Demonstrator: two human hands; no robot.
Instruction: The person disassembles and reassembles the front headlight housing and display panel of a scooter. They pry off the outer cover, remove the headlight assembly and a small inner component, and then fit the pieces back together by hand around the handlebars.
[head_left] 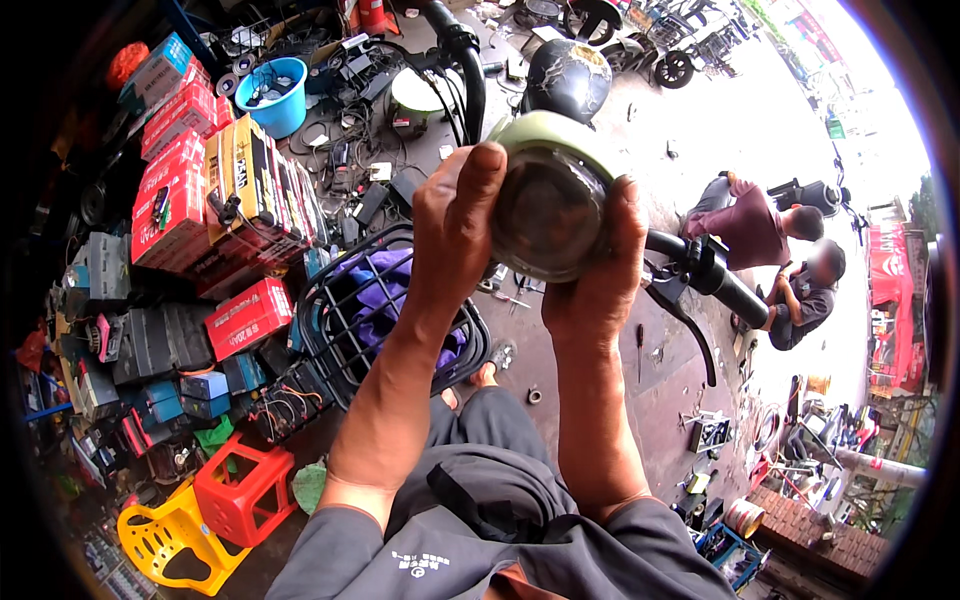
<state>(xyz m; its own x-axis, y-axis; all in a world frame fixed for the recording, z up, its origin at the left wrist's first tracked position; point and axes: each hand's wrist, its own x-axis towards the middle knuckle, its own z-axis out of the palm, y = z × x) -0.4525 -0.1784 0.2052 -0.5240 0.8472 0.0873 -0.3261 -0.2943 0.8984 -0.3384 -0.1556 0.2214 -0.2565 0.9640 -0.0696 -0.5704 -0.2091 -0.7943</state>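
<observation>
Between my two hands is a round headlight (548, 215) with a clear lens and a pale green housing, raised in front of the handlebar. My left hand (452, 205) grips its left side, thumb up along the rim. On the other side, my right hand (603, 265) clasps the edge with its thumb pointing up. The fingers behind the housing are hidden. The handlebar's right grip (735, 295) and brake lever (700, 335) stick out past my right hand. Below my left forearm sits a black wire basket (330, 335) with a purple cloth (372, 310) in it.
Red battery boxes (170, 205) and loose batteries crowd the left, near a blue bucket (272, 100). A red stool (240, 490) and a yellow plastic seat (165, 545) stand lower left. Two people (745, 220) crouch at right. Tools, including a screwdriver (640, 345), lie on the floor.
</observation>
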